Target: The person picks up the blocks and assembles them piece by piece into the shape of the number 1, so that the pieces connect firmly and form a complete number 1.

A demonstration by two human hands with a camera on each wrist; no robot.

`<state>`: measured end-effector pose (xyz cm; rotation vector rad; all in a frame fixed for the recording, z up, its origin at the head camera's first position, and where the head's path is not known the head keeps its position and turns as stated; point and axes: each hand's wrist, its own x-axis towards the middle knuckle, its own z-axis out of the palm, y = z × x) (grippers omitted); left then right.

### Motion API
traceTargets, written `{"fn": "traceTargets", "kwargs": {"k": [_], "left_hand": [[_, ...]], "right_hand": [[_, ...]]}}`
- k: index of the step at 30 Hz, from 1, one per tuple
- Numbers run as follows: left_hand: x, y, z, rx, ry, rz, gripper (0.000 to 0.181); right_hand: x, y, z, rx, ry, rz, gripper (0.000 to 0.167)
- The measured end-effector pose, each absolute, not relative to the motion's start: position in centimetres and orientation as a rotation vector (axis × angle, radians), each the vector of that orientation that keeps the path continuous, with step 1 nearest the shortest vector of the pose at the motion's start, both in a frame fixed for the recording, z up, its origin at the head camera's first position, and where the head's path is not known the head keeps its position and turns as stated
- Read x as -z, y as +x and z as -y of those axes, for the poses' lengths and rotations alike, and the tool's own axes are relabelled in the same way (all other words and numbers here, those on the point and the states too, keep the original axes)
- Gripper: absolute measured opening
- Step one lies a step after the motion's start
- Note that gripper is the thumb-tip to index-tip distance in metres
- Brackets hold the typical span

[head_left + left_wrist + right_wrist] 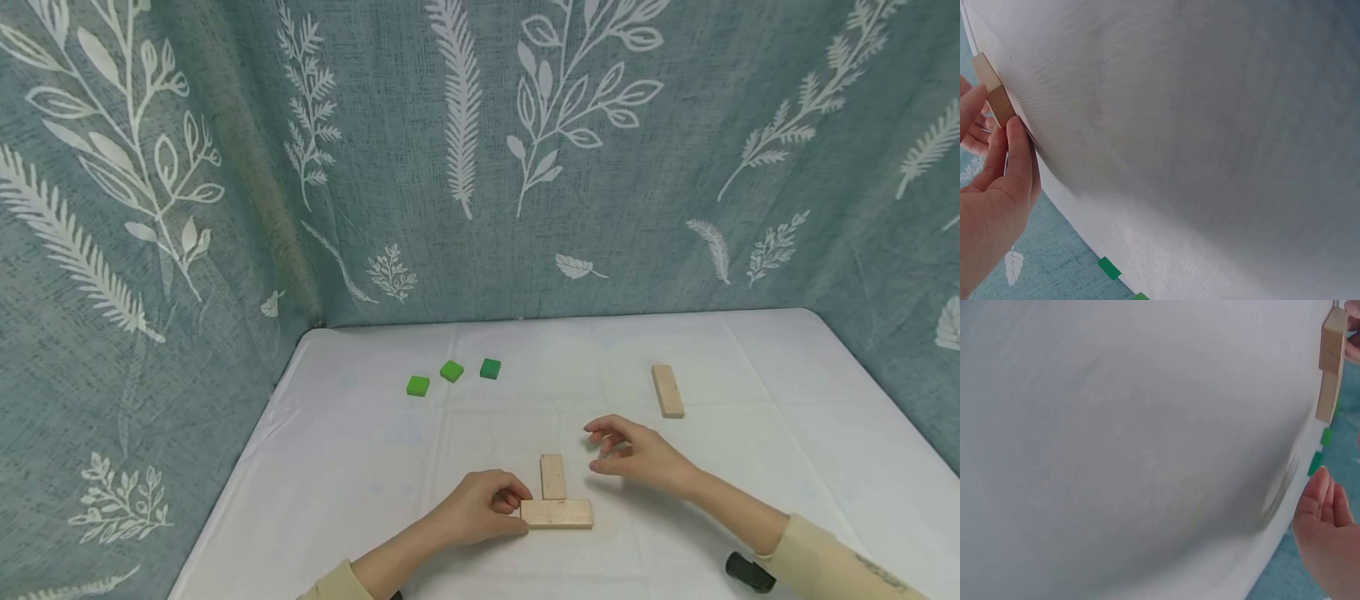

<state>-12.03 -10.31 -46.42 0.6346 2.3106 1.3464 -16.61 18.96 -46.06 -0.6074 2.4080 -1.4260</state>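
Note:
Near the table's front, a wooden block lies crosswise. My left hand pinches its left end between thumb and fingers; the left wrist view shows the fingers on the wooden block too. A second wooden block lies lengthwise behind the first, its near end against or very close to it. My right hand hovers to the right of the blocks, fingers loosely bent and holding nothing. In the right wrist view that hand is apart from both blocks.
Another wooden block lies at the back right. Two light green tiles and a dark green tile lie at the back left. A white cloth covers the table, and a patterned curtain stands behind it.

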Motion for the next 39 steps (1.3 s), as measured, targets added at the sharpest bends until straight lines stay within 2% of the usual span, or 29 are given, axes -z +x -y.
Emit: {"fn": "traceTargets", "kwargs": {"k": [20,39], "left_hand": [[46.4,-12.1,10.3,-1.355,0.626,-2.306,0.025],[46.6,-12.0,10.4,-1.375,0.608,-2.287,0.025]], "right_hand": [[46.7,-18.6,-22.2,1.519,-0.54,-2.476,0.053],[45.7,-19.8,-24.3,1.519,-0.409,-2.602,0.056]]}}
